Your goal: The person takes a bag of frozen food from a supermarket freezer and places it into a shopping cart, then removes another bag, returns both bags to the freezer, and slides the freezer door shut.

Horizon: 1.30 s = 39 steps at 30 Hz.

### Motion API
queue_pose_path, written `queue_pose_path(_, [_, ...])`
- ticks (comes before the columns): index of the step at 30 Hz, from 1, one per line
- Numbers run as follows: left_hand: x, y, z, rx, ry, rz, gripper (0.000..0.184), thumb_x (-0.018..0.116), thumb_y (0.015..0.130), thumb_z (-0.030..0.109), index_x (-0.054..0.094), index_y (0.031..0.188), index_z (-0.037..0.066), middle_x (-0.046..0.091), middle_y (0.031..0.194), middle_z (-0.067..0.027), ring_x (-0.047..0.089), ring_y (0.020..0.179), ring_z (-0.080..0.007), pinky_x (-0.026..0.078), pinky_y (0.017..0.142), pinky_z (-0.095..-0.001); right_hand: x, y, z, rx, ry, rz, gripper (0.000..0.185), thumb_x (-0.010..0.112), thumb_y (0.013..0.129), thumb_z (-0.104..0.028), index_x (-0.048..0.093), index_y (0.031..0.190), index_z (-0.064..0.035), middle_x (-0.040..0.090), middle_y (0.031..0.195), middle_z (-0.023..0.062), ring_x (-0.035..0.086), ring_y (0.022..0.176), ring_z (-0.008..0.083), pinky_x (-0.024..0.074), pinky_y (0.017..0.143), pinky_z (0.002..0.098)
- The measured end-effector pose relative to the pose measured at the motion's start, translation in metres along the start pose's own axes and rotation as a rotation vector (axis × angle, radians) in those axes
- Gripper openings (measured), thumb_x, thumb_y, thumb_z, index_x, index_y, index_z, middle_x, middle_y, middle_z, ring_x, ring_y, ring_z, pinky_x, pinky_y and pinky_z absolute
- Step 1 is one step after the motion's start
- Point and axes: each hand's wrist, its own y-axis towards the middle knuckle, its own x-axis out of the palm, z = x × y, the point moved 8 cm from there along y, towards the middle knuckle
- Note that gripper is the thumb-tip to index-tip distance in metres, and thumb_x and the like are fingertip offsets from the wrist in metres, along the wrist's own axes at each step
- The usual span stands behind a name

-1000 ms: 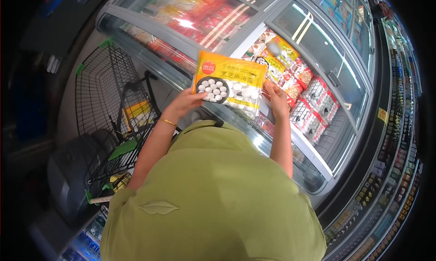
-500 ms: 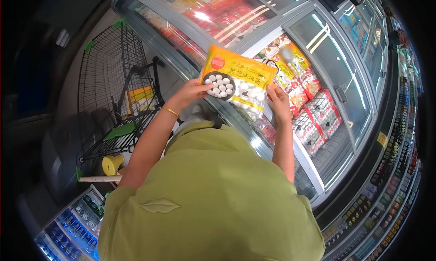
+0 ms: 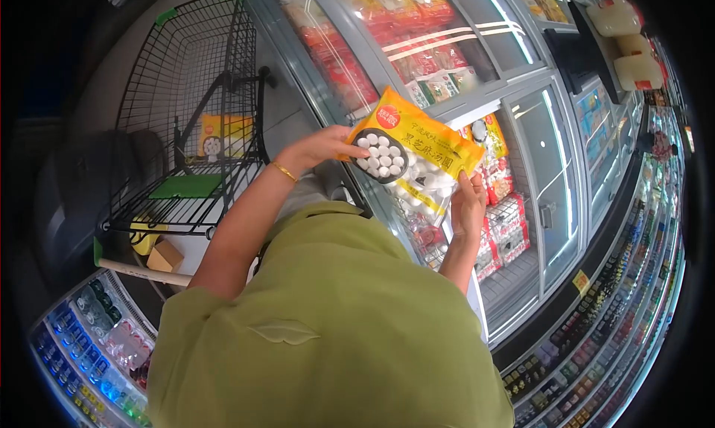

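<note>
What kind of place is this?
It looks like a supermarket: there's a shopping cart, a glass-topped freezer full of packaged food, and long shelves packed with goods.

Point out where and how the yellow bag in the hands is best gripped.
I'd pinch the yellow bag by both short ends, left hand from the left, right hand from the lower right. It is wide, slants down to the right and looks pliable, so a grip at one end might let it sag.

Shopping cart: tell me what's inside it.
Inside the shopping cart is yellow packaging printed with white balls. The cart itself partly covers it, so one pack or more is unclear. Whether the brown box near the handle is inside is also unclear.
</note>
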Motion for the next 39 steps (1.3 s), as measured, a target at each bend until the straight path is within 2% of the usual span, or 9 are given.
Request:
queue_pose_path(3, [-0.033, -0.019, 0.02, 0.095, -0.032, 0.03, 0.039, 0.071, 0.079, 0.021, 0.058, 0.114, 0.006, 0.061, 0.105, 0.0003, 0.054, 0.094, -0.0079, 0.045, 0.077, -0.0234, 0.046, 0.017, -0.006, 0.019, -0.052, -0.107, 0.031, 0.054, 0.088, -0.003, 0.05, 0.119, 0.0026, 0.058, 0.117, 0.013, 0.056, 0.106, 0.0177, 0.0404, 0.093, 0.0297])
queue_pose_path(10, [-0.143, -0.075, 0.048, 0.276, -0.052, 0.291, 0.04, 0.07, 0.079, 0.019, 0.057, 0.115, 0.004, 0.061, 0.104, -0.0008, 0.055, 0.092, -0.0085, 0.045, 0.077, -0.0236, 0.175, 0.082, 0.014, 0.078, -0.181, -0.364, 0.031, 0.053, 0.088, 0.0, 0.05, 0.119, 0.0015, 0.058, 0.117, 0.0123, 0.055, 0.108, 0.0175, 0.0414, 0.093, 0.0299])
queue_pose_path(19, [-0.341, -0.214, 0.032, 0.328, -0.081, 0.828, 0.037, 0.068, 0.08, 0.019, 0.057, 0.112, 0.003, 0.064, 0.099, -0.003, 0.058, 0.088, -0.0088, 0.046, 0.078, -0.0232, 0.425, 0.126, 0.128, 0.175, -0.551, -0.722, 0.021, 0.055, 0.087, -0.008, 0.058, 0.107, -0.0031, 0.063, 0.096, 0.0025, 0.056, 0.087, 0.0084, 0.0413, 0.074, 0.0218])
queue_pose_path(25, [-0.402, -0.283, -0.043, 0.044, 0.042, 1.293, 0.038, 0.068, 0.079, 0.018, 0.056, 0.112, 0.003, 0.064, 0.096, -0.0029, 0.058, 0.084, -0.0108, 0.046, 0.075, -0.0256, 0.512, 0.119, 0.299, 0.295, -0.72, -0.863, 0.019, 0.054, 0.083, -0.007, 0.059, 0.099, 0.0024, 0.061, 0.093, 0.0081, 0.055, 0.085, 0.0147, 0.0422, 0.076, 0.0282])
queue_pose_path(28, [-0.428, -0.281, -0.127, -0.148, 0.004, 1.327, 0.034, 0.068, 0.078, 0.016, 0.06, 0.108, 0.004, 0.064, 0.092, -0.003, 0.057, 0.079, -0.0107, 0.047, 0.068, -0.0257, 0.507, 0.098, 0.366, 0.459, -0.834, -0.869, 0.031, 0.051, 0.078, -0.006, 0.057, 0.105, 0.007, 0.062, 0.102, 0.0203, 0.061, 0.093, 0.0278, 0.0459, 0.079, 0.034])
queue_pose_path(32, [-0.458, -0.256, -0.212, -0.283, -0.006, 1.213, 0.037, 0.068, 0.074, 0.013, 0.062, 0.11, 0.006, 0.063, 0.09, -0.0036, 0.055, 0.075, -0.0109, 0.047, 0.061, -0.0261, 0.48, 0.081, 0.45, 0.474, -1.365, -1.039, 0.036, 0.051, 0.077, -0.011, 0.055, 0.106, 0.0098, 0.059, 0.108, 0.0256, 0.059, 0.1, 0.0347, 0.0467, 0.084, 0.0376])
queue_pose_path(34, [-0.469, -0.239, -0.236, -0.392, 0.055, 1.11, 0.041, 0.068, 0.073, 0.014, 0.061, 0.113, 0.006, 0.065, 0.093, -0.0066, 0.058, 0.078, -0.0145, 0.049, 0.067, -0.0283, 0.477, 0.072, 0.452, 0.49, -1.51, -1.126, 0.037, 0.051, 0.077, -0.012, 0.055, 0.106, 0.0102, 0.059, 0.108, 0.0268, 0.058, 0.102, 0.0367, 0.0468, 0.085, 0.0389])
queue_pose_path(36, [-0.487, -0.217, -0.265, -0.478, 0.284, 1.022, 0.048, 0.068, 0.072, 0.014, 0.057, 0.118, 0.007, 0.064, 0.104, -0.013, 0.062, 0.091, -0.0225, 0.049, 0.08, -0.0309, 0.482, 0.059, 0.458, 0.303, -1.705, -1.446, 0.035, 0.052, 0.078, -0.015, 0.057, 0.103, 0.0084, 0.06, 0.106, 0.0264, 0.059, 0.1, 0.0365, 0.0473, 0.086, 0.0397])
queue_pose_path(39, [-0.492, -0.219, -0.279, -0.585, 0.185, 1.283, 0.054, 0.058, 0.073, 0.016, 0.049, 0.125, 0.011, 0.056, 0.12, -0.0177, 0.053, 0.112, -0.0307, 0.044, 0.093, -0.0385, 0.474, 0.042, 0.452, 0.197, -1.736, -1.638, 0.028, 0.053, 0.077, -0.015, 0.059, 0.096, 0.0045, 0.063, 0.099, 0.0228, 0.061, 0.094, 0.0349, 0.0488, 0.081, 0.04])
